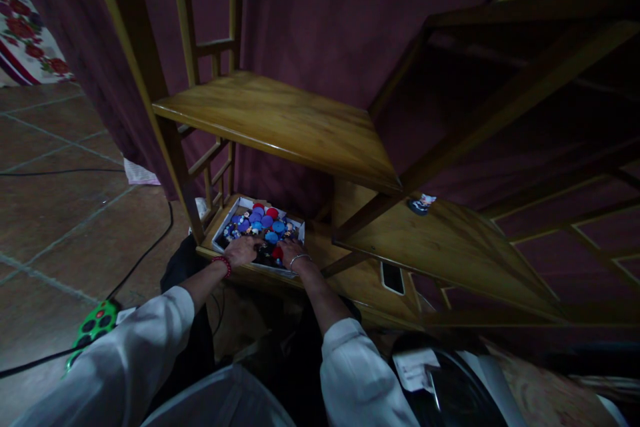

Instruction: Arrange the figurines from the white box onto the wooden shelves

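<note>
On the lowest shelf lies a shallow white box (218, 237) filled with small figurines and round pieces in blue, purple, red and black. My left hand (243, 250), with a red bead bracelet at the wrist, reaches over the box's front left part, its fingertips by dark pieces. Over the front right part is my right hand (291, 251), wearing a pale bangle, close to a red round piece (277, 253). Blue round pieces (271, 237) lie just beyond both hands. The fingertips are dim among the pieces, so I cannot tell whether either hand grips one.
A wooden shelf board (280, 120) overhangs the box. To the right, a small figurine (423, 203) stands on another board, with a phone (392, 277) below. A green power strip (95, 327) and black cables lie on the tiled floor at left. A black object (465, 380) is at lower right.
</note>
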Demonstrator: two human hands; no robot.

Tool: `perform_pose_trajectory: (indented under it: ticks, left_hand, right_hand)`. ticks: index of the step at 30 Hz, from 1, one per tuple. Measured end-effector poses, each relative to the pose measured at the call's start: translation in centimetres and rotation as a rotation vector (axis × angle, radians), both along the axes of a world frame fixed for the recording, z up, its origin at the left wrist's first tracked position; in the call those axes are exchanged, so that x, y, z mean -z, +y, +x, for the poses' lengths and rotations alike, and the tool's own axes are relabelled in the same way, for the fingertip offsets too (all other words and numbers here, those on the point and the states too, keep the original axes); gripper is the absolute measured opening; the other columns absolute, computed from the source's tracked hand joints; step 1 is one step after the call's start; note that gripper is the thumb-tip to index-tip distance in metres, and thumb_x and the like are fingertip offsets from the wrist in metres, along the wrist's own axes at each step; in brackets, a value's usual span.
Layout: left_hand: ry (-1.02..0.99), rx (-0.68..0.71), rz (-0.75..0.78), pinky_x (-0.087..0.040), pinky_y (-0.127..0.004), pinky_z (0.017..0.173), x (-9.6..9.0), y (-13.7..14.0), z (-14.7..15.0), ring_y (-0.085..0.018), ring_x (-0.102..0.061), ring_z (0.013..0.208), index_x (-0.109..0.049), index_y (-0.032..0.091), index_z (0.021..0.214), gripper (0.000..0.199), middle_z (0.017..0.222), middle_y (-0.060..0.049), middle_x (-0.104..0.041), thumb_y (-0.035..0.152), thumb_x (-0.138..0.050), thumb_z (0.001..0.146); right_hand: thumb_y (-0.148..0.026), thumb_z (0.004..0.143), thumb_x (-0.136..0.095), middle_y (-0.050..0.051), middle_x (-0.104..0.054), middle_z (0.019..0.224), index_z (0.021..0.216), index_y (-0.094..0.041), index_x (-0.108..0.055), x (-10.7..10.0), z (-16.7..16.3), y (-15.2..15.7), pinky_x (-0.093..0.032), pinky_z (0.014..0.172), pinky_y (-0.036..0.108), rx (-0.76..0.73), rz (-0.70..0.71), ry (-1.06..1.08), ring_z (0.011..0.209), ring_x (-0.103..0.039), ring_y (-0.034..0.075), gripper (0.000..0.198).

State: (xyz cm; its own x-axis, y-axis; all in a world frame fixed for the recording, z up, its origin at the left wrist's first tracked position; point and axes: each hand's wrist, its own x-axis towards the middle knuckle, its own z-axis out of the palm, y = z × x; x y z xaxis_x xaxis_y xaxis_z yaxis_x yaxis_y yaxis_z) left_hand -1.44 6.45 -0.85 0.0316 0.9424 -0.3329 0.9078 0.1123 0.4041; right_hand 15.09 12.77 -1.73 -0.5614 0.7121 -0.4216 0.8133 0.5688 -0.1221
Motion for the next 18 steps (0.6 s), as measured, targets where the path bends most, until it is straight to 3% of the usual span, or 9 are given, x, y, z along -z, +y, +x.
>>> perform_pose_trajectory:
  ticks: [18]
  left_hand:
    - [-0.012,-0.018,0.001,-0.043,-0.028,0.085,0.33,0.15,0.04,-0.019,-0.058,0.098,-0.058,0.028,0.111,0.042,0.103,-0.005,-0.065,0.017,-0.042,0.074]
  right_hand:
    - [-0.012,0.074,-0.048,0.008,-0.050,0.116,0.112,-0.023,-0.054,-0.62,-0.05,-0.02,-0.031,0.090,0.033,0.006,0.020,-0.008,0.109,-0.042,0.022,0.040]
